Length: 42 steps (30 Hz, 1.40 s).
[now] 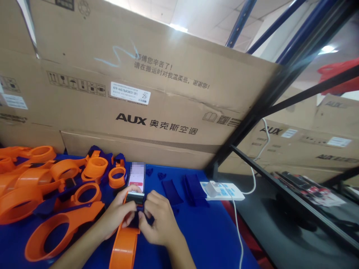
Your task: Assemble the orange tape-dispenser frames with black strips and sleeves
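An orange tape dispenser (125, 243) with a toothed cutting edge (135, 194) at its far end is held over the blue table. My left hand (120, 209) is closed around its head, thumb across the dark part under the teeth. Close against the other side, my right hand (158, 216) has its fingers curled in at the dispenser's head. Whatever its fingertips grip is hidden. Just beyond the hands lies a phone (137, 173) with a lit screen. Loose orange dispensers (50, 235) spread over the left of the table, several with dark blue parts.
Dark blue curved pieces (195, 190) lie to the right, with a small blue part (162, 175) farther back. A white power strip (224, 190) with a plug and cable stands at the table's right edge. Large cardboard boxes (157, 149) wall off the back, beside a dark metal frame (246, 116).
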Available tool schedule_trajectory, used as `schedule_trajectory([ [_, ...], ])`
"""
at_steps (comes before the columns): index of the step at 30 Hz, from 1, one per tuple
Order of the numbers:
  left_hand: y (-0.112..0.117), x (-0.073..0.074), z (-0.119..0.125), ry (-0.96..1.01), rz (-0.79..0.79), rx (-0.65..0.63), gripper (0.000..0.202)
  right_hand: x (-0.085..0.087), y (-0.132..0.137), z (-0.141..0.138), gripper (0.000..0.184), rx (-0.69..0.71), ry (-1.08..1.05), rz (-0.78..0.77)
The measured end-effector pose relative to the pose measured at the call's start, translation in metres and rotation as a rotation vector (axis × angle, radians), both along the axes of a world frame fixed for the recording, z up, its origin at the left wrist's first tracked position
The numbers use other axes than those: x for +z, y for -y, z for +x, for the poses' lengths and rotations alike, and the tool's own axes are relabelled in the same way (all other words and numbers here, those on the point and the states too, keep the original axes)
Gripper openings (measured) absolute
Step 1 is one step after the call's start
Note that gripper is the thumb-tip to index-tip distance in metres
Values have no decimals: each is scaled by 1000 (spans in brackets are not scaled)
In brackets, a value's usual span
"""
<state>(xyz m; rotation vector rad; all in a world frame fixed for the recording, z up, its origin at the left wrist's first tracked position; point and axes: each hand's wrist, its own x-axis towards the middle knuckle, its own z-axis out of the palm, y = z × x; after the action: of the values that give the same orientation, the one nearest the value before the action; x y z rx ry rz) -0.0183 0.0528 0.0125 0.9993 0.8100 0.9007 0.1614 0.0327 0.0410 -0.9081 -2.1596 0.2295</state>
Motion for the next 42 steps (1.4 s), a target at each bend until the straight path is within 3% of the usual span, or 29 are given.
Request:
schedule_trajectory([
  [6,-1,2,-5,122,33,-58,38,1,1,-1,28,21,5,-19],
  [14,-5,5,-4,73,34,-30,50,-3,4,-7,24,93,-157,-100],
  [17,-9,3,-2,167,-10,-26,45,-6,4,-7,25,28,-359,-185],
  [20,-9,3,-1,243,4,-98,48,-3,3,-5,12,-75,-466,-265],
  [21,-8,4,-1,251,13,-117,51,-1,2,-5,20,-72,-463,-291],
  [23,-4,5,-1,253,22,-138,58,5,2,-3,36,9,-420,-360],
  [25,-1,6,-1,245,16,-141,64,9,1,-2,40,131,-368,-445],
  [29,0,8,-3,164,83,-24,59,10,0,1,48,248,-377,-557],
  [31,0,12,-5,151,136,6,50,6,-3,2,50,232,-439,-571],
  [36,10,22,-3,208,62,-174,54,-4,-9,5,43,131,-659,-601],
  [42,10,22,7,205,110,-121,51,-11,-11,4,38,51,-717,-659],
])
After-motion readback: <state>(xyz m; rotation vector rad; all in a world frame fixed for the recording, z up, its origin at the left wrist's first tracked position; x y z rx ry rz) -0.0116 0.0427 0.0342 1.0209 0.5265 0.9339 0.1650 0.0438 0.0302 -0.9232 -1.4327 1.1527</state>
